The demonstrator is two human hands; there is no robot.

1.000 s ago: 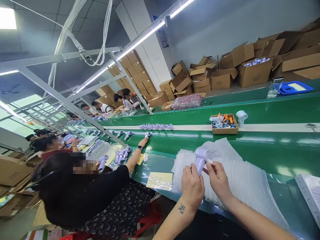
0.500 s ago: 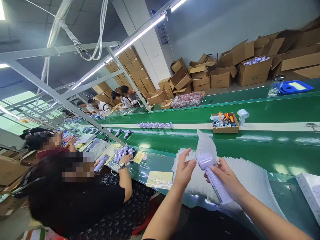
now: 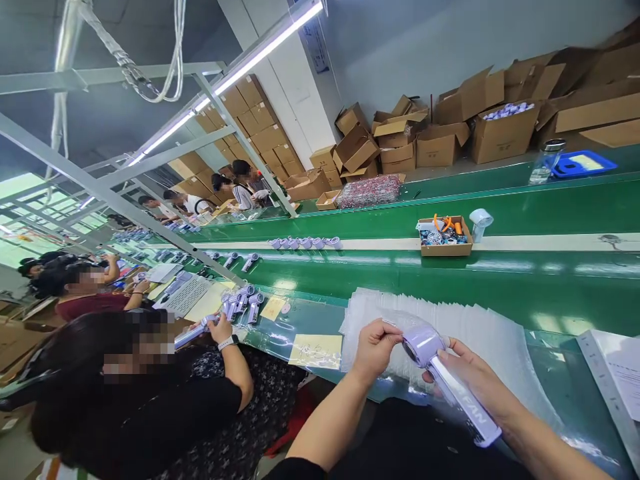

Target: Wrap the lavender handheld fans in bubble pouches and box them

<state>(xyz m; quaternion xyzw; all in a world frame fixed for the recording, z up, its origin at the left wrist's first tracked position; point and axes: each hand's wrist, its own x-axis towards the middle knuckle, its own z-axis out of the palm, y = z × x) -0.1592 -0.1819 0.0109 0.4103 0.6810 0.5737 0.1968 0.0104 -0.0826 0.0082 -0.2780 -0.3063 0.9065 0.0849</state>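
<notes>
A light purple handheld fan (image 3: 463,393) is tilted in front of me, its round head up and left, its handle down and right. My right hand (image 3: 467,373) is wrapped round it just below the head. My left hand (image 3: 377,347) is closed in a pinch at the left edge of the head; whether it grips the rim or a bit of film there is too small to tell. Beneath and behind the fan lies a fanned-out stack of translucent bubble bags (image 3: 480,327) on the green table.
A co-worker (image 3: 125,393) at the left handles a purple fan beside several others (image 3: 243,303). A yellow paper (image 3: 316,351) lies left of the bags, a white tray (image 3: 607,373) right. Beyond stand a parts box (image 3: 445,248) and a light blue fan (image 3: 480,223).
The raised bubble bag no longer stands up behind the fan. My left hand has closed at the fan's head, and the fan has turned, showing lettering on its handle.
</notes>
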